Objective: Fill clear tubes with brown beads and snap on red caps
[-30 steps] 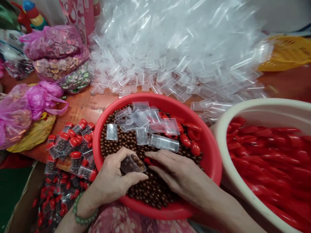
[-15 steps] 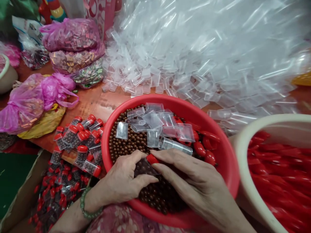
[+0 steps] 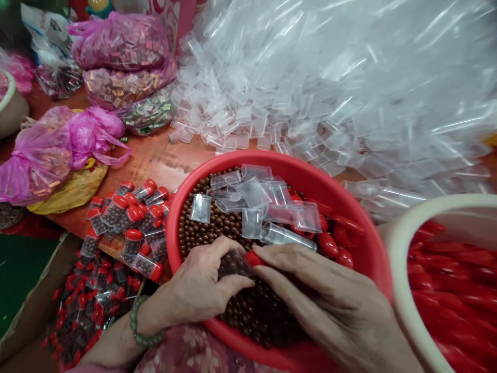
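Note:
My left hand [image 3: 198, 280] grips a clear plastic container [image 3: 234, 263] filled with small brown balls, thumb below and fingers above. At the container's right end, my right hand [image 3: 326, 290] pinches a red cap [image 3: 253, 258] between thumb and fingertips. How far the cap sits on the container is hidden by the fingers. Both hands are over a red basin [image 3: 173, 233] of loose brown balls [image 3: 215, 225]. On top of those balls lie several clear plastic sleeves [image 3: 252, 191], and more red caps [image 3: 328, 245] gather at the basin's right side.
A pale tub [image 3: 396, 248] of red caps stands at right. Behind the basin spreads a big heap of clear sleeves [image 3: 272, 103]. Capped, filled containers [image 3: 114, 210] lie on the table at left, with more in a box [image 3: 33, 290] below. Pink bags [image 3: 120, 44] sit at back left.
The camera view has shifted a little, moving the basin and tub rightward in the picture. Both hands remain on the same container and cap, with only slight finger movement.

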### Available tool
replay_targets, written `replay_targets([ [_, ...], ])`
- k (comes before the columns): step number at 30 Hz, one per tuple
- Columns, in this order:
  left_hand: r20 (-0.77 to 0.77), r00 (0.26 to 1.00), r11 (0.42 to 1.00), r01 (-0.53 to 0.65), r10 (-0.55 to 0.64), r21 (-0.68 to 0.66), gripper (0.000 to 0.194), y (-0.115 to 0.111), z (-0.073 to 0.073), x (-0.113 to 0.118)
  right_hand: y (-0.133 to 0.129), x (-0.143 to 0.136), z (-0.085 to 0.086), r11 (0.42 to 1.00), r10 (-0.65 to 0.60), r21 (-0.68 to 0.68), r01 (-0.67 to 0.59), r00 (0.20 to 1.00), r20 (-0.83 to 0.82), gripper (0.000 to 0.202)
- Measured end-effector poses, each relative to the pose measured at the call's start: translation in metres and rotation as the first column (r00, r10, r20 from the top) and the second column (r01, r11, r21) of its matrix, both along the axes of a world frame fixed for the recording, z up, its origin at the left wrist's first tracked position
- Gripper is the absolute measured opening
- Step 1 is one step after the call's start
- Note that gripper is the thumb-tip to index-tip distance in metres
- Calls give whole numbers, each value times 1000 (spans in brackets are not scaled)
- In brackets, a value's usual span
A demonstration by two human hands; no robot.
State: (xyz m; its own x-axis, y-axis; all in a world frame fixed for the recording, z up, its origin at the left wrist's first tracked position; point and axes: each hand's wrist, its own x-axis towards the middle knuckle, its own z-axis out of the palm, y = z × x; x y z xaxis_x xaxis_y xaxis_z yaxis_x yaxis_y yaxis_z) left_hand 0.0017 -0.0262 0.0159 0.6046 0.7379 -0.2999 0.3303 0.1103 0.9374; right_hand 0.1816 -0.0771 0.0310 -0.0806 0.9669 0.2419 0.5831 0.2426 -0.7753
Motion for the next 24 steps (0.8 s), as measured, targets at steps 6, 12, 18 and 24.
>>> replay_targets([
  [6, 50, 997, 997, -51, 54, -57, 17, 0, -2, 0, -11, 19, 6, 996, 54, -73, -50, 997, 62, 14],
  [12, 138, 986, 983, -69, 93, -172, 19, 0, -2, 2, -7, 14, -10, 960, -228, -210, 186, 954, -196, 33],
  [18, 351, 908, 879, -39, 230, -476, 21, -1, -2, 5, 2, 0, -19, 969, -182, -210, 131, 952, -247, 21],
  [24, 289, 948, 964, -57, 134, -260, 17, -5, -1, 6, -5, -6, -10, 972, -189, -176, 157, 965, -182, 24],
])
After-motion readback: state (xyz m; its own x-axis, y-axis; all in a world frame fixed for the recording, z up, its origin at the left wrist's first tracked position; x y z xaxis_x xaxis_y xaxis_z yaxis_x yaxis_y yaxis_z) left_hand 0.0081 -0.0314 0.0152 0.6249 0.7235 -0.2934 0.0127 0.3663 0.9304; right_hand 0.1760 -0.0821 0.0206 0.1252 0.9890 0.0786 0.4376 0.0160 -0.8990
